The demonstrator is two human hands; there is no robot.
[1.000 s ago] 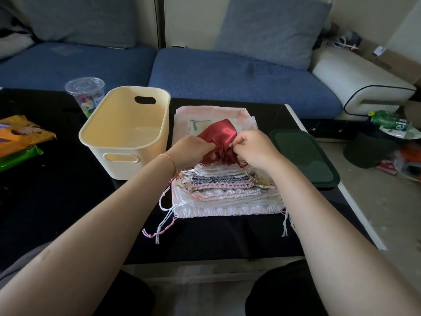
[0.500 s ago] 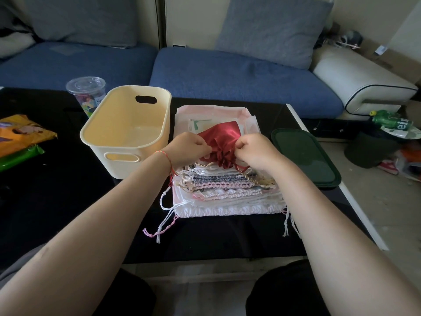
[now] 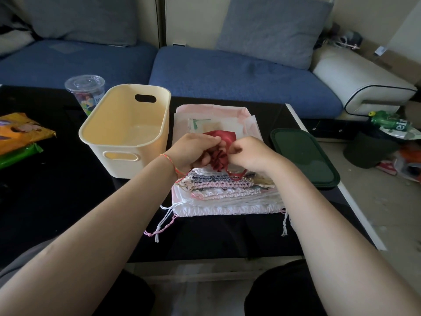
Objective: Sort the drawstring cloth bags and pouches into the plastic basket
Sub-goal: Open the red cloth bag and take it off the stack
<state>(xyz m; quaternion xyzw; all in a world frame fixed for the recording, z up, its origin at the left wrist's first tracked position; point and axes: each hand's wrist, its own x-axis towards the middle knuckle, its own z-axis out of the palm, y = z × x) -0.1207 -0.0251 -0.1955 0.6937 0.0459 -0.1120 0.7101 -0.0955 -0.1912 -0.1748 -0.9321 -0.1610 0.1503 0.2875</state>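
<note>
A dark red satin drawstring pouch is held just above a stack of white, pink and patterned drawstring bags on the black table. My left hand grips its left side, fingers curled round the gathered cloth. My right hand pinches the right side of its bunched mouth. A red cord loop hangs below my right hand. The cream plastic basket stands left of the stack, with nothing in it.
A dark green lid lies right of the stack near the table's edge. A clear lidded cup stands behind the basket. Orange and green snack packets lie at far left. A blue sofa runs behind the table; clutter covers the floor at right.
The red pouch's mouth has been gathered tighter, and both hands have drawn closer together around it. The pouch now looks smaller and more bunched. The basket and stack have not moved.
</note>
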